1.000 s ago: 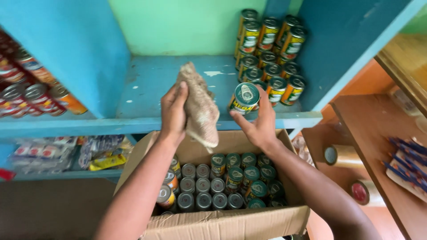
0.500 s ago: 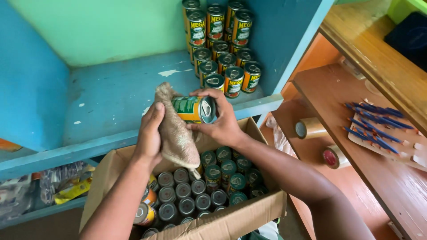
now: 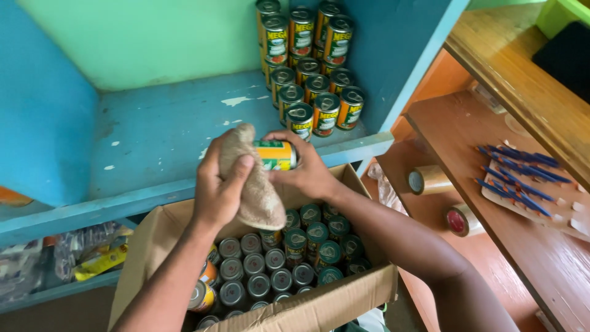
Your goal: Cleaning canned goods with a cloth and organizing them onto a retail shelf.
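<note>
My left hand (image 3: 220,184) grips a beige cloth (image 3: 255,193) and presses it against one end of a tin can. My right hand (image 3: 304,172) holds that can (image 3: 276,155), green and yellow, lying sideways above an open cardboard box (image 3: 332,301). The box holds several upright cans (image 3: 276,264) of the same kind. More such cans (image 3: 310,67) stand stacked at the back right of the blue shelf (image 3: 153,141).
A brown wooden shelf unit (image 3: 479,141) stands to the right, with two tape rolls (image 3: 430,180) and a card of blue pens (image 3: 519,178). Packets (image 3: 92,255) lie on the lower blue shelf at left. Part of an orange can (image 3: 9,198) shows at the far left.
The right hand has turned the can on its side and brought it against the cloth. The left hand has closed the cloth over the can's end. The view has shifted right.
</note>
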